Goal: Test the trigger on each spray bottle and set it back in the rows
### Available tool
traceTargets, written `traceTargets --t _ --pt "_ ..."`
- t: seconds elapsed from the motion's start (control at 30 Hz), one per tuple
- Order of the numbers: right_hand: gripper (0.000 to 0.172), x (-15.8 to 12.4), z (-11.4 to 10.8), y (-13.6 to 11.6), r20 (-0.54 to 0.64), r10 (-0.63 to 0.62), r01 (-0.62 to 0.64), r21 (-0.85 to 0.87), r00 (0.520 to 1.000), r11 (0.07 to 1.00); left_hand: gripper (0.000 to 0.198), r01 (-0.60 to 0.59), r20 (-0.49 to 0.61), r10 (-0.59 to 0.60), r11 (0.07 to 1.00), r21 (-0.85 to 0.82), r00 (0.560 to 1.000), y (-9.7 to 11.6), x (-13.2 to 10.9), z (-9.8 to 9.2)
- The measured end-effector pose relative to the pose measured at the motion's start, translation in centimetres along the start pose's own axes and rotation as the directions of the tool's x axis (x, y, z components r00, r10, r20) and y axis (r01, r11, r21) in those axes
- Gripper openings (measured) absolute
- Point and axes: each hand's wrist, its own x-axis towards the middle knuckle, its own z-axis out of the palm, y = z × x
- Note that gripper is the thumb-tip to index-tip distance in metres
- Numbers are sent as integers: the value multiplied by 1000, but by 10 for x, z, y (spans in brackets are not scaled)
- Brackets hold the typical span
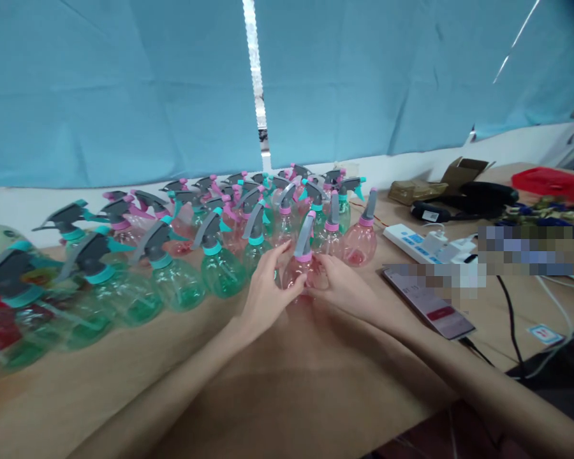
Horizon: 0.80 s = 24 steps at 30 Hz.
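In front of me a clear pink spray bottle (293, 273) stands upright, with a grey trigger head and a pink collar. My left hand (264, 290) holds its body from the left, thumb in front and fingers reaching behind. From the other side my right hand (342, 287) grips the same body; its fingertips are partly hidden. Close to the right hand stands another pink spray bottle (360, 242). A green spray bottle (222, 271) with a turquoise collar is left of my left hand, and several more green and pink ones fill the table behind and to the left.
On the right lie a phone (428, 303), a white power strip (411, 243) with plugs, and loose cables. Farther back are an opened cardboard box (463, 172), a black object (485, 193) and a red plastic item (550, 183). A blue curtain (172, 89) hangs behind the wooden table (268, 395).
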Motion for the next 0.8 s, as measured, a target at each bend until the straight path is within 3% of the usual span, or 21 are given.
traceTargets --t 0.17,0.33,0.47,0.57,0.67,0.73,0.8 --pt "52 13 6 -3 -40 38 -42 -102 998 994 41 -6 25 4 996 91 1000 -15 -38 -8" --pt "60 21 18 -1 -136 104 -127 -178 985 976 37 -7 87 -1 996 91 996 -19 -53 -7" --pt "57 31 22 -5 -159 141 -172 -207 977 963 34 -66 128 54 994 89 990 -12 -58 -1" --pt "51 32 21 -15 -246 156 -214 -229 956 950 33 -188 152 174 979 84 973 1 -63 5" --pt "38 25 19 -28 -386 132 -216 -185 913 959 37 -369 176 356 928 50 918 20 -72 14" --pt "32 18 19 -37 -446 135 -197 -96 885 976 39 -521 210 505 853 28 837 31 -80 23" --pt "28 12 23 -46 -427 178 -185 25 886 982 35 -651 255 624 758 30 739 41 -89 33"
